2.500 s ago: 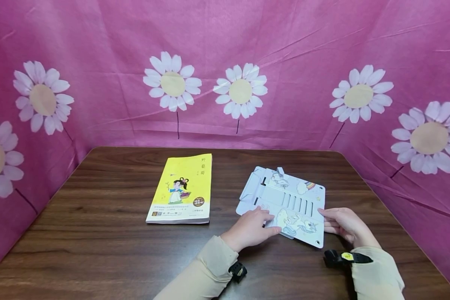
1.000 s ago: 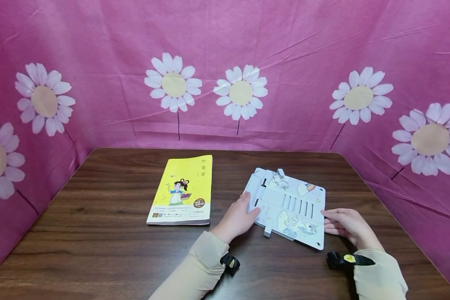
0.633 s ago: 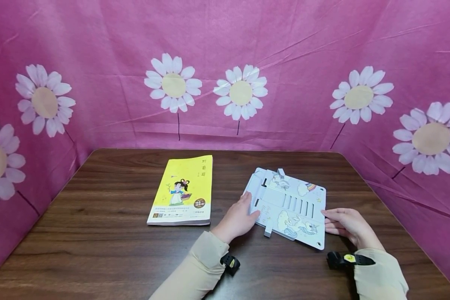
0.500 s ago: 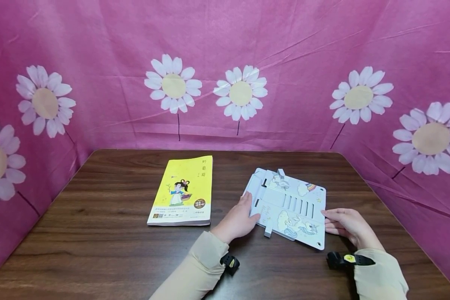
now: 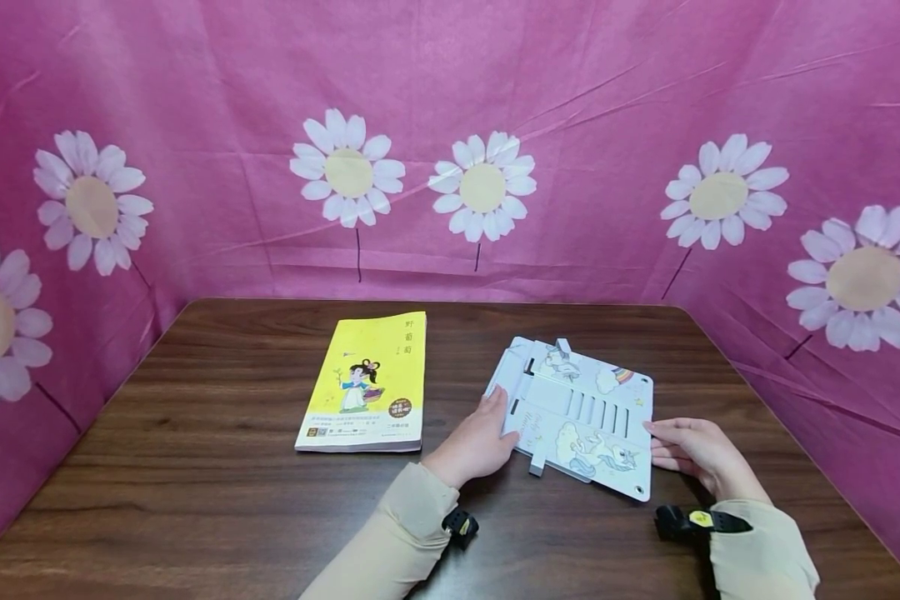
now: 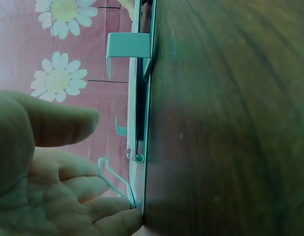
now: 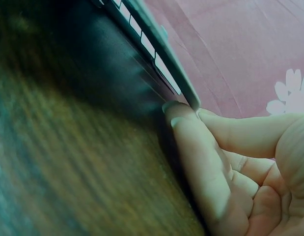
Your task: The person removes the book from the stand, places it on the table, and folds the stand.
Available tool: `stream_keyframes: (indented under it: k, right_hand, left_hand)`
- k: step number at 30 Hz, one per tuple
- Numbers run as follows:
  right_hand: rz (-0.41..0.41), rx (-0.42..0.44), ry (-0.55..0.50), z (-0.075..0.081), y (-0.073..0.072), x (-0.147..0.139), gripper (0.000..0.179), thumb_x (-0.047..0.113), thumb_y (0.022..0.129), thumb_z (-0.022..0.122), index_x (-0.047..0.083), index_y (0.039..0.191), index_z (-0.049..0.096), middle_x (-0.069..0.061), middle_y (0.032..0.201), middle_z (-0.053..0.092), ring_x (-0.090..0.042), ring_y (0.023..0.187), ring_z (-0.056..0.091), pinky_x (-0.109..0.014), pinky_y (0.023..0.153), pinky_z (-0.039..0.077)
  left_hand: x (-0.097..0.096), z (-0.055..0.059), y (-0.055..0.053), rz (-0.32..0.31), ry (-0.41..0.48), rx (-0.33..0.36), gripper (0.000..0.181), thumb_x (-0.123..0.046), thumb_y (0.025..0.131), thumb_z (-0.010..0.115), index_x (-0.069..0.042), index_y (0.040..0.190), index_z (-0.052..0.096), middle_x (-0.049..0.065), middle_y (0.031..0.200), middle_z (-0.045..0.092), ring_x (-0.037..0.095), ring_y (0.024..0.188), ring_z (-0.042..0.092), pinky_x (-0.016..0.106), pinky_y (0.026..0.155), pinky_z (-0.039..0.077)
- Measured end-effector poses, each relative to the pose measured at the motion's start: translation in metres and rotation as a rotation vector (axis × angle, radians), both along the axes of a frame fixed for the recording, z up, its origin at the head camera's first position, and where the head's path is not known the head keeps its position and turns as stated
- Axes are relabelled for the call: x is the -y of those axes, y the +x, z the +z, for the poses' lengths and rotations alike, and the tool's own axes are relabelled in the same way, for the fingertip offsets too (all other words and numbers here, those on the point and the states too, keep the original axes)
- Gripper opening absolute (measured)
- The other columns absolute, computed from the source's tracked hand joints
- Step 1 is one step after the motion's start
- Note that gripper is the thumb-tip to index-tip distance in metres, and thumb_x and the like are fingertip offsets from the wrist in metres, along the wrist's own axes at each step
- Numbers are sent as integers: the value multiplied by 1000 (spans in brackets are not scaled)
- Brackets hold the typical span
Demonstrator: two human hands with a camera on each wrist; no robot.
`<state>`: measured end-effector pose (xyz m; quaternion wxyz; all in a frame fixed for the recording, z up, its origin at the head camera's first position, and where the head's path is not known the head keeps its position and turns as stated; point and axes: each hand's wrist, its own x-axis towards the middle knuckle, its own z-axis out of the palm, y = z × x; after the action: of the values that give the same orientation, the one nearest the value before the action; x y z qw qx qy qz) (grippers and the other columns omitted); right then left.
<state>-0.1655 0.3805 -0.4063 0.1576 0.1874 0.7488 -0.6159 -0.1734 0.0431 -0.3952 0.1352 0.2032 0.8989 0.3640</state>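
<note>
A white metal book stand [image 5: 600,417] printed with unicorns and a rainbow lies nearly flat on the right half of the table, with slots along its middle. My left hand [image 5: 471,440] is at its left end, fingers extended; in the left wrist view the fingers touch a bent wire support [image 6: 115,174] and the thumb [image 6: 68,120] stands apart from it. My right hand [image 5: 701,450] pinches the stand's right edge, thumb above and fingers beneath, as the right wrist view shows. A page clip [image 5: 537,461] projects from the near edge, another clip [image 5: 563,347] from the far edge.
A yellow book [image 5: 367,379] with a cartoon girl on its cover lies left of the stand, on the brown wooden table [image 5: 217,483]. Pink cloth [image 5: 570,100] with white daisies hangs behind and on both sides. Each wrist carries a black strap.
My left hand has slid left from the stand's near edge to its left end, uncovering the near page clip. My right hand has stayed at the right edge. The last half second looks still.
</note>
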Motion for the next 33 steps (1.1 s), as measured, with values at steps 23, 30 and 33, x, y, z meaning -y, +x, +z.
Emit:
stream_keyframes:
  k: [23, 30, 33]
  right_hand:
    - [9, -7, -11, -1, 0, -1, 14, 15, 99, 59, 3, 96, 67, -1, 75, 71, -12, 69, 71, -28, 69, 61]
    - [12, -6, 7, 0, 0, -1, 20, 16, 100, 58, -3, 103, 65, -1, 76, 72, -13, 70, 72, -28, 70, 61]
    - [13, -9, 21, 0, 0, -1, 26, 17, 100, 58, -8, 110, 61, -2, 77, 72, -13, 70, 72, -29, 70, 61]
  left_hand:
    - [-6, 2, 5, -41, -200, -85, 56, -25, 101, 51, 5, 147, 41, 15, 158, 36, 34, 149, 28, 40, 122, 25]
    - [-7, 2, 6, -31, -186, -60, 57, -26, 101, 52, 4, 148, 40, 14, 159, 34, 33, 150, 25, 41, 122, 25]
    - [-7, 2, 6, -21, -171, -42, 58, -26, 100, 53, 4, 148, 40, 15, 159, 34, 33, 150, 25, 42, 122, 25]
